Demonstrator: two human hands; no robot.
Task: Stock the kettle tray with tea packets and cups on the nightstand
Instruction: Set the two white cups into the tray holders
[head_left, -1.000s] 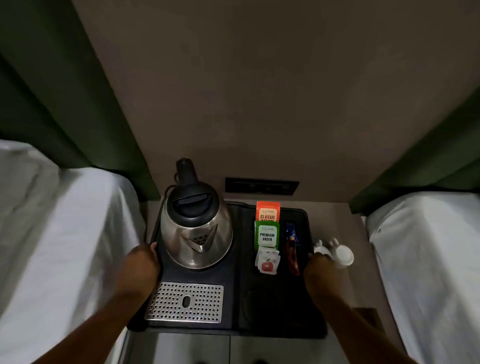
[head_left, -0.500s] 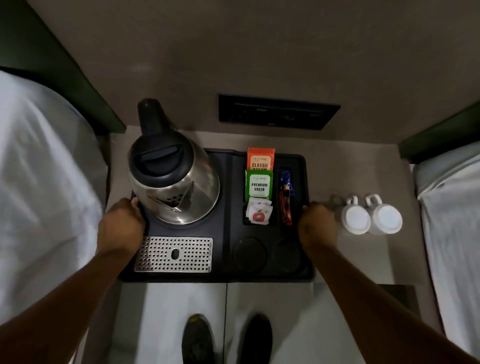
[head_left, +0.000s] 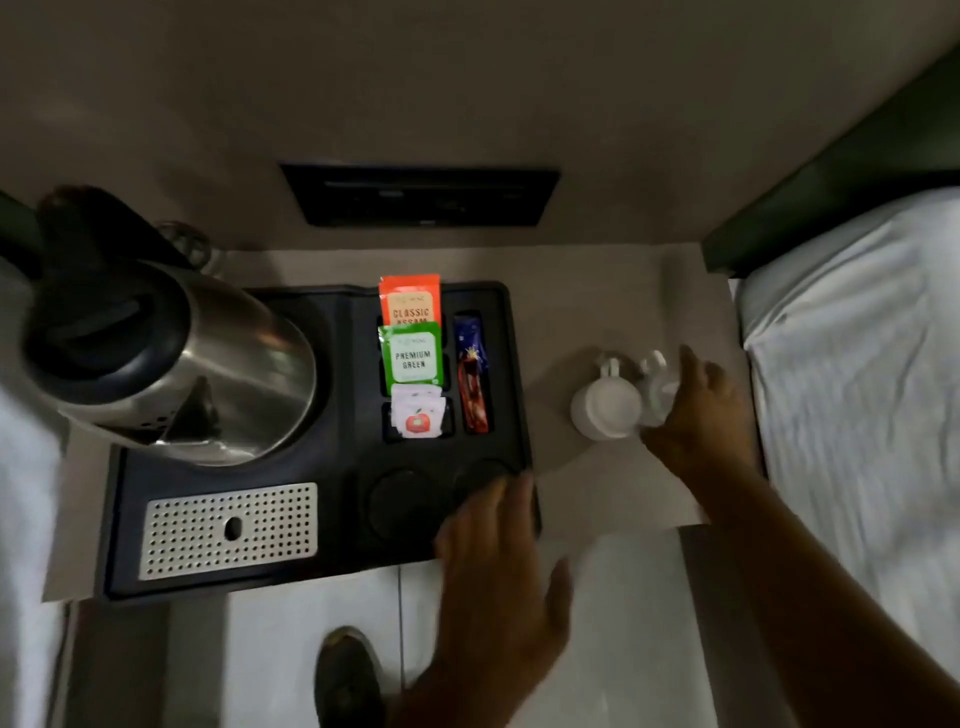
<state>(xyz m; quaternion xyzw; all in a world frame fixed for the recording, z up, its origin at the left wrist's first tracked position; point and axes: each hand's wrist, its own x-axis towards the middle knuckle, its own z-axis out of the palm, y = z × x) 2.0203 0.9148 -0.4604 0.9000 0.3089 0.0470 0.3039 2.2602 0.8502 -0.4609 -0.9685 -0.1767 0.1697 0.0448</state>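
Observation:
The black kettle tray (head_left: 343, 364) lies on the nightstand (head_left: 613, 301). A steel kettle (head_left: 208, 374) stands on its left. Its slots hold an orange Classic Assam packet (head_left: 410, 304), a green Premium Green packet (head_left: 413, 358), a white sachet with a red apple (head_left: 415, 418) and dark stick sachets (head_left: 472, 389). Two round cup recesses (head_left: 400, 501) at the front are bare. Two white cups stand on the nightstand to the right of the tray. My right hand (head_left: 698, 415) curls round the right cup (head_left: 657, 395), beside the left cup (head_left: 605, 408). Fingers spread, my left hand (head_left: 498, 561) hovers over the tray's front right corner.
A perforated metal drip grate (head_left: 228, 530) fills the tray's front left. A dark socket panel (head_left: 421, 195) is on the wall behind. A white-sheeted bed (head_left: 857, 389) borders the nightstand on the right, another on the left edge. My shoe (head_left: 348, 675) shows below.
Both hands have let go of the tray's sides. My right hand moved right onto the right cup; my left hand crossed over to the tray's front right corner. The view shifted right.

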